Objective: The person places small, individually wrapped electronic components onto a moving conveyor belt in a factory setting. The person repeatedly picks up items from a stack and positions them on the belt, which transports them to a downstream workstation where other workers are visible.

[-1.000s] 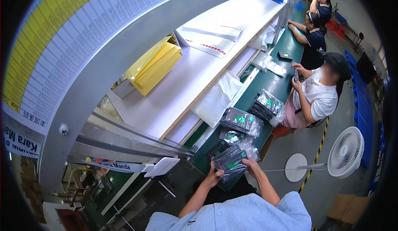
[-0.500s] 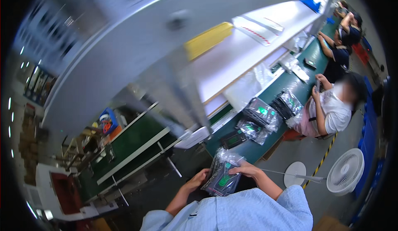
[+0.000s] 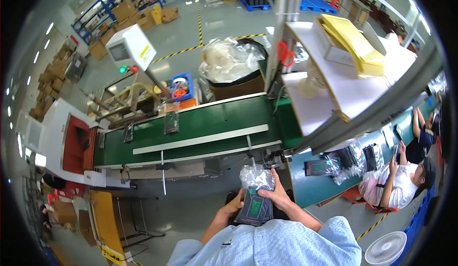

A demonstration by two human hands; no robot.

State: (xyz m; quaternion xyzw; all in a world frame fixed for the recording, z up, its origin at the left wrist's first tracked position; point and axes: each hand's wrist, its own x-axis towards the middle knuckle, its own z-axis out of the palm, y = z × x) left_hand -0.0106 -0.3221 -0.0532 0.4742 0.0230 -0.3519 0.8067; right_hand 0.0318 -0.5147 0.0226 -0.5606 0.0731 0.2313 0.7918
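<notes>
Green flat conveyor (image 3: 205, 125) is spanning centre-left; at lower centre, left hand (image 3: 234, 205) and right hand (image 3: 277, 197) are clamping a black rectangular pack (image 3: 254, 210) in loose clear plastic (image 3: 257, 174), whose slickness could be causing a slip.

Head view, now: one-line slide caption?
Left hand and right hand hold a dark, green-marked bundle in clear plastic near a green conveyor.
</notes>
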